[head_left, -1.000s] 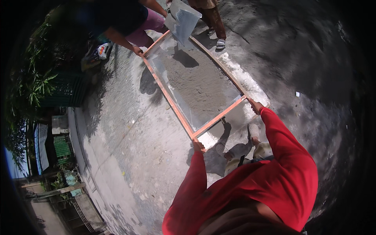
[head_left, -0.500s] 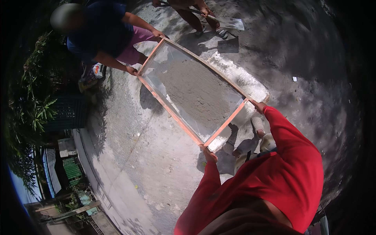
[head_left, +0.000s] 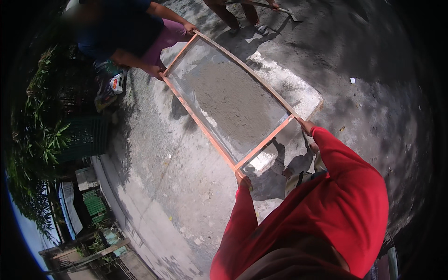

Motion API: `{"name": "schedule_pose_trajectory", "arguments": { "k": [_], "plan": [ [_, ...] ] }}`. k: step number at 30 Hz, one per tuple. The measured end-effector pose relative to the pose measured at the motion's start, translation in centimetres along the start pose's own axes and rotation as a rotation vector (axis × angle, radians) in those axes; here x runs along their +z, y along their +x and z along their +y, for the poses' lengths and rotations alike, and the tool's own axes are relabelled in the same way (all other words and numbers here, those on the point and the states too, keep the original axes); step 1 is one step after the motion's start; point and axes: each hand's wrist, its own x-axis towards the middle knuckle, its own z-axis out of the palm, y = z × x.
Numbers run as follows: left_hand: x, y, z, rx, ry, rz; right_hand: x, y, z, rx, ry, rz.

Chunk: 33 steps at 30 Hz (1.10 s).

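Note:
A rectangular wooden-framed mesh sieve (head_left: 201,122) hangs above the ground, tilted across the view. Grey sand (head_left: 228,95) lies spread over much of its mesh. My left hand (head_left: 242,179) is closed round the frame's near left corner. At the near right corner, my right hand (head_left: 305,126) grips the same frame. Across from me, a co-worker (head_left: 116,28) in a dark shirt holds the far end with both hands. Under the sieve, a pale slab-like patch (head_left: 294,91) shows partly; the rest is hidden.
Another person (head_left: 238,14) stands at the far side with a shovel (head_left: 291,16) over dark sand (head_left: 336,51). Bags (head_left: 112,88) sit by plants (head_left: 46,135) on the left. A small white scrap (head_left: 352,80) lies on the ground at right.
The sieve has shifted slightly toward the upper left, with both my hands still on it. The far person's shovel has swung round and lowered toward the dark sand.

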Motion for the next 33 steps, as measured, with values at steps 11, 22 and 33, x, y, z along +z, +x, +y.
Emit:
{"name": "schedule_pose_trajectory", "arguments": {
  "k": [11,22,33],
  "plan": [
    [8.7,1.7,-5.9,-0.095,-0.061,-0.083,-9.5,3.4,-8.0,-0.003,-0.141,0.096],
    [3.3,-0.7,-5.0,-0.117,-0.069,0.242,-3.3,0.9,1.5,0.099,0.035,0.000],
    [3.9,-0.3,-6.9,0.050,-0.092,0.189,-4.0,3.8,0.5,0.103,-0.058,-0.012]
  ]
}}
